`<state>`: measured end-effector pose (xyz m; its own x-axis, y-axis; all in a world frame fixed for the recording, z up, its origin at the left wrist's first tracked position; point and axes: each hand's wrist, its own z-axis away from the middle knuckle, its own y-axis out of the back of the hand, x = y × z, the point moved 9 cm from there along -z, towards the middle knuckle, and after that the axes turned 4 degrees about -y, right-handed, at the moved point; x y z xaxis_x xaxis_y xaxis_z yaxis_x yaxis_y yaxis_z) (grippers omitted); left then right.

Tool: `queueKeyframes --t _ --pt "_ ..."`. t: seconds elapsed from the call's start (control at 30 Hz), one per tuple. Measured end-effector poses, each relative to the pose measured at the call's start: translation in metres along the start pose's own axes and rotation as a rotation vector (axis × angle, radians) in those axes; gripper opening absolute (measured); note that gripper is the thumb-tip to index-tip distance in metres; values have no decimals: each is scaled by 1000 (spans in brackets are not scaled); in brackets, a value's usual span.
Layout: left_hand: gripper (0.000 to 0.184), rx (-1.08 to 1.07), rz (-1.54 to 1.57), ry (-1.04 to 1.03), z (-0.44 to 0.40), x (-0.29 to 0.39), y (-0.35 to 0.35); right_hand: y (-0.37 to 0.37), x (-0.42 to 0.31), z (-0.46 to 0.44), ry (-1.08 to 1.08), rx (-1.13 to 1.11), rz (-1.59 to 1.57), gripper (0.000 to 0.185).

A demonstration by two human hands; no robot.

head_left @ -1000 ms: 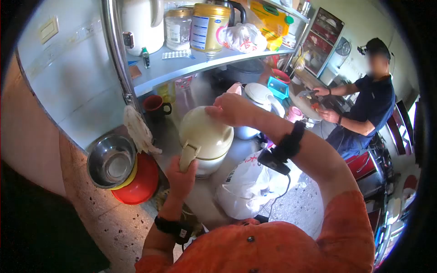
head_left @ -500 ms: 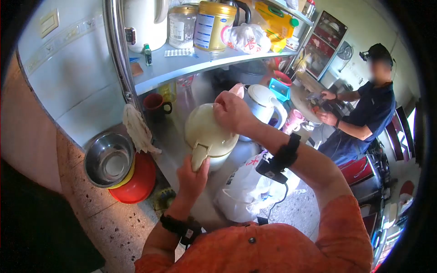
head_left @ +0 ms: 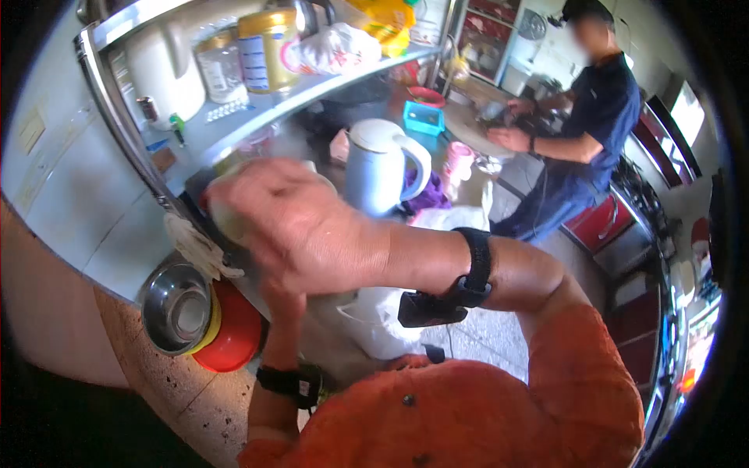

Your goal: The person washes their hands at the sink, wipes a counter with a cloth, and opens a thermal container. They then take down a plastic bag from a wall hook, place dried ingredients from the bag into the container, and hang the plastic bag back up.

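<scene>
Blurred right hand hides most of cream pot

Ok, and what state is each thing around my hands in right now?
Right hand: blurred, in front of the cream container; grip unclear
Left hand: mostly hidden; grip unclear
Cream container: mostly hidden; open or shut unclear
Pale blue kettle: upright, lid shut
Gold tin: upright, lid on
Clear jar: upright, lid on
Steel basin: uncovered
Rag: hanging
</scene>
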<state>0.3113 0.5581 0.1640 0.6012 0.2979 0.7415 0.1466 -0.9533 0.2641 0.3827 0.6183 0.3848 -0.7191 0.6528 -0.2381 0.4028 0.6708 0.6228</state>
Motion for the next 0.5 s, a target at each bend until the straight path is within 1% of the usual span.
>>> queueKeyframes --t 0.03,0.1,0.13,0.17,0.2,0.23,0.27,0.3,0.33,0.37,0.4,0.43,0.47,0.5 --pt "29 -41 -139 -45 2 -10 -5 5 0 5 -29 6 3 45" --pt "28 48 -176 -226 -6 2 3 23 -18 13 148 -4 -450 44" --pt "27 92 -192 -313 -5 11 6 38 -14 16 106 3 -456 43" --pt "26 142 -206 -402 -1 26 9 53 1 24 2 13 -481 37" --pt "24 -32 131 322 7 -26 1 68 16 33 -103 25 -510 32" --pt "22 23 273 370 7 -25 1 84 31 44 -207 40 -542 29" --pt "28 -8 243 349 5 -18 1 97 42 59 -426 -92 -547 27" --pt "35 -35 211 328 4 -12 1 111 54 75 -536 -110 -558 20" --pt "35 -40 203 333 7 -10 2 118 68 95 -694 -212 -473 18" --pt "31 63 76 113 6 10 15 122 80 117 -755 -285 -432 18" --pt "29 112 12 2 15 22 27 119 88 138 -810 -403 -407 18" --pt "27 166 -59 -106 25 33 37 118 96 159 -873 -460 -356 17" --pt "23 119 -148 -10 45 23 52 116 104 178 -794 -560 -160 18" --pt "20 68 -240 86 56 15 60 106 110 199 -814 -606 -256 14"
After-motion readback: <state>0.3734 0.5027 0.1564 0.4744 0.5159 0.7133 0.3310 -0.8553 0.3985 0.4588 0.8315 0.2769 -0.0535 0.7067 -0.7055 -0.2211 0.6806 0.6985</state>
